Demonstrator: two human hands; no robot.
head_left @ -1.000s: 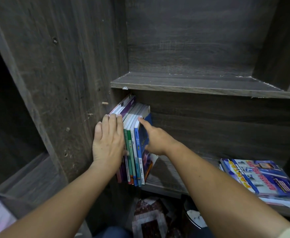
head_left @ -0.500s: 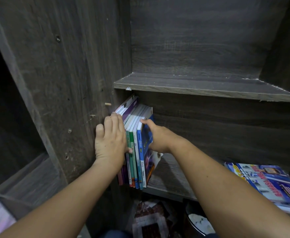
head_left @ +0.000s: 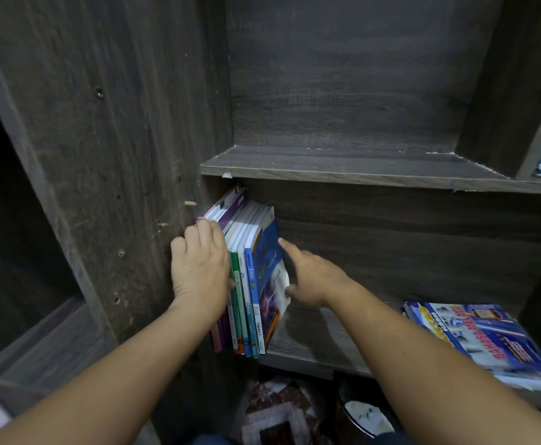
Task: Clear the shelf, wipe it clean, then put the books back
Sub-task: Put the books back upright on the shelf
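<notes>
I see the lower shelf (head_left: 327,322) of a dark wooden unit. The board above it (head_left: 343,162) is bare. A flat stack (head_left: 487,342) of workbooks lies at the shelf's right end, well apart from the books (head_left: 246,284). The books stand upright, packed against the left wall, and they lean a little.

My left hand (head_left: 198,271) lies over the leftmost spines with its fingers curled round their tops, holding them. My right hand (head_left: 311,277) is opened out. Its forefinger is straight along the blue outer cover and its thumb is on that cover's lower front edge. I cannot see its other fingers.

I judge this to be the put-back step, squaring the row. The risk is the soft outer book. Its front corner already bows outward, so if I let go on the right it could slump or fan open, and the whole row might slide down along the shelf. Too hard a push could crease that cover. A small peg (head_left: 190,203) juts from the wall just above my left knuckles and could scrape them.
</notes>
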